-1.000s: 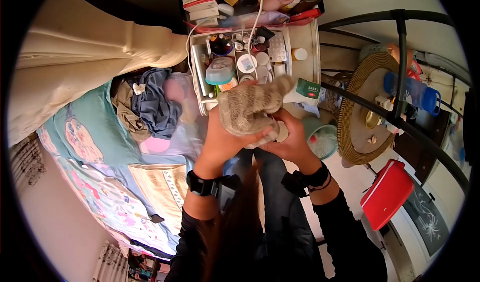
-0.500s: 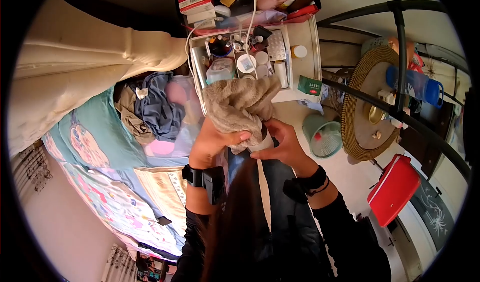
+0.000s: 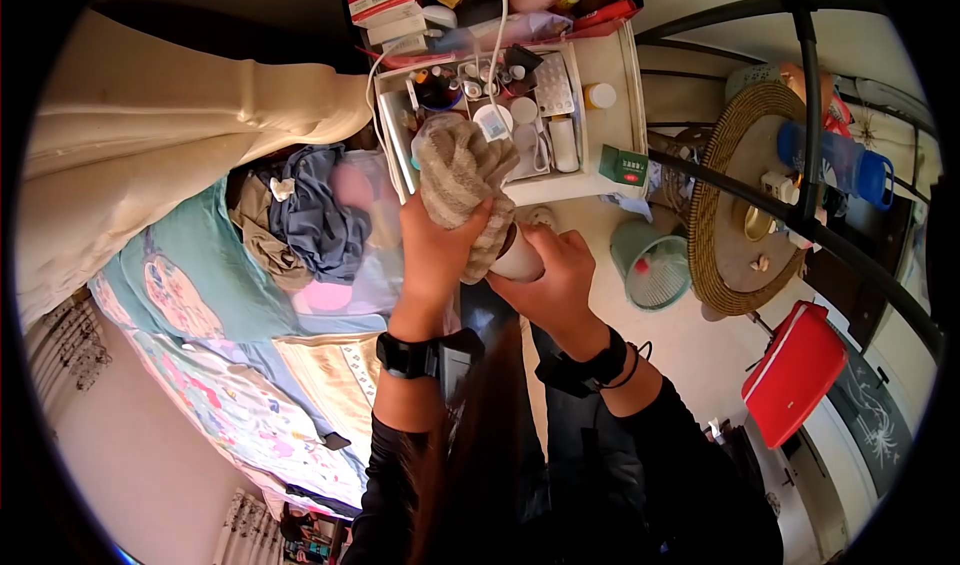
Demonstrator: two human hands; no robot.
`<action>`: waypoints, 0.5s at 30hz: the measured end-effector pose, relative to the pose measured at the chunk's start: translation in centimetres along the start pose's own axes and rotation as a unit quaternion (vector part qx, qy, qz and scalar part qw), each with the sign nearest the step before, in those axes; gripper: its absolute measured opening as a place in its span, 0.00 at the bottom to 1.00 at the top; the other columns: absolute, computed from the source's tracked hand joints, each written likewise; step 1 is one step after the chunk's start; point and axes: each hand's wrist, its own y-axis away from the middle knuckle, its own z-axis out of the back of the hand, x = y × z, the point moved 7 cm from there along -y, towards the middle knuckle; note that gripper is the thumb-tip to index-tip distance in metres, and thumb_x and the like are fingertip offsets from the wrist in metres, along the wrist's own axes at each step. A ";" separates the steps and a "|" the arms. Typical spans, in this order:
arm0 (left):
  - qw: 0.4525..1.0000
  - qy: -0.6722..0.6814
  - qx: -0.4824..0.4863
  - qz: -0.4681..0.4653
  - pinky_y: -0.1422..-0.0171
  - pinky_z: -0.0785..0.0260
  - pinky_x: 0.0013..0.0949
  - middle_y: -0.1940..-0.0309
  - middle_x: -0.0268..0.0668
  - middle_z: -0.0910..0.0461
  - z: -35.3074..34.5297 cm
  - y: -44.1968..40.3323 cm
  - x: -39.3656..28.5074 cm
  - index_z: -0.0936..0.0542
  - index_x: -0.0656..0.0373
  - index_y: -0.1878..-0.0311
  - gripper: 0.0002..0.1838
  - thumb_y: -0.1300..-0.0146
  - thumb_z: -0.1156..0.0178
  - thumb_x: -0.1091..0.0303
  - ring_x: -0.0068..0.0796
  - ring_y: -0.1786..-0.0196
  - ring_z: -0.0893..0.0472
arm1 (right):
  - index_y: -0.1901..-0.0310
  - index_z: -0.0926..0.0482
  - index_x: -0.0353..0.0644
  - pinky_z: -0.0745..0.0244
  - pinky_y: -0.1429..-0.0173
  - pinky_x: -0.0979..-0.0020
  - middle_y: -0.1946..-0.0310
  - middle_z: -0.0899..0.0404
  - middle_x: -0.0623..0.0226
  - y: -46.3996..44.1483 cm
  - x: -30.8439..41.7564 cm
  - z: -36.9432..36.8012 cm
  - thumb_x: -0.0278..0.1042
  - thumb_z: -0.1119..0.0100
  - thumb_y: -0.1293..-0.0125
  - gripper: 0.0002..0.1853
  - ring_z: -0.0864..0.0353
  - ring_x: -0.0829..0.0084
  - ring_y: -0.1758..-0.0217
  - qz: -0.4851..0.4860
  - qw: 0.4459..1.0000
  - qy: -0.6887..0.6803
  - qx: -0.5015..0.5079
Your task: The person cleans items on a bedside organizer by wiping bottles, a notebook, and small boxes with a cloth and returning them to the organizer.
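Note:
A striped beige-grey cloth (image 3: 458,170) is bunched up in my left hand (image 3: 435,255), whose fingers wrap round it. My right hand (image 3: 560,285) grips a pale round container (image 3: 518,255) with a dark upper edge, just right of the cloth. The cloth touches the container's side, and the two hands are close together. Both are held in front of a white organizer tray (image 3: 590,130) filled with small bottles, jars and a blister pack. How far the cloth reaches into the container cannot be made out.
A green box (image 3: 623,165) and a white-lidded bottle (image 3: 600,96) stand right of the organizer. A mesh bin (image 3: 650,270) is on the floor beside a woven-edged round table (image 3: 735,295). Black rails (image 3: 760,200) cross the right side. Clothes (image 3: 315,215) lie on the bed at left.
The cloth has been gathered tighter and moved off the container's top, which shows more now. My right hand has turned the container toward a tilt. The view has shifted slightly.

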 end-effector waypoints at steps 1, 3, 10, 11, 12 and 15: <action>1.000 -0.001 0.000 -0.002 0.62 0.32 0.26 0.71 0.37 0.22 0.2 -0.1 -0.1 0.26 0.68 0.64 0.14 0.55 0.37 0.74 0.22 0.68 0.25 | 0.68 0.26 0.37 0.36 0.68 0.72 0.78 0.26 0.63 -0.2 -0.2 -0.2 0.37 0.32 0.72 0.24 0.29 0.67 0.77 -0.019 0.999 -0.029 0.016; 0.990 0.123 0.037 0.065 0.63 0.32 0.26 0.73 0.34 0.23 0.2 -0.2 0.7 0.25 0.67 0.65 0.14 0.56 0.36 0.74 0.23 0.70 0.25 | 0.67 0.26 0.36 0.35 0.65 0.72 0.75 0.25 0.64 -0.3 -1.5 -0.9 0.35 0.32 0.70 0.23 0.27 0.69 0.74 -0.100 0.978 -0.150 0.101; 0.935 0.280 0.166 0.137 0.50 0.36 0.28 0.53 0.37 0.31 -0.5 1.6 1.0 0.40 0.64 0.44 0.35 0.59 0.37 0.80 0.27 0.53 0.30 | 0.52 0.31 0.32 0.35 0.51 0.74 0.59 0.26 0.65 3.9 -1.8 -4.5 0.24 0.36 0.61 0.28 0.26 0.73 0.58 -0.395 0.533 -0.674 0.325; 0.936 0.279 0.168 0.137 0.51 0.35 0.27 0.54 0.36 0.30 -0.7 1.5 0.5 0.39 0.64 0.45 0.34 0.59 0.36 0.79 0.26 0.54 0.29 | 0.51 0.32 0.32 0.35 0.50 0.74 0.58 0.26 0.64 4.1 -1.5 -4.5 0.24 0.37 0.60 0.29 0.26 0.73 0.57 -0.427 0.476 -0.706 0.303; 0.950 0.223 0.174 0.135 0.51 0.35 0.26 0.56 0.36 0.28 -0.8 1.3 0.4 0.37 0.65 0.46 0.32 0.57 0.36 0.78 0.24 0.56 0.29 | 0.51 0.32 0.31 0.34 0.51 0.74 0.58 0.27 0.63 3.7 -1.8 -4.3 0.23 0.35 0.60 0.29 0.27 0.75 0.57 -0.412 0.517 -0.690 0.295; 0.959 0.193 0.172 0.118 0.53 0.35 0.25 0.58 0.35 0.27 -1.9 0.9 -1.2 0.35 0.66 0.48 0.28 0.55 0.37 0.77 0.23 0.58 0.28 | 0.52 0.32 0.31 0.33 0.53 0.74 0.59 0.26 0.63 2.1 -2.1 -2.6 0.22 0.34 0.61 0.29 0.27 0.76 0.57 -0.366 0.674 -0.578 0.280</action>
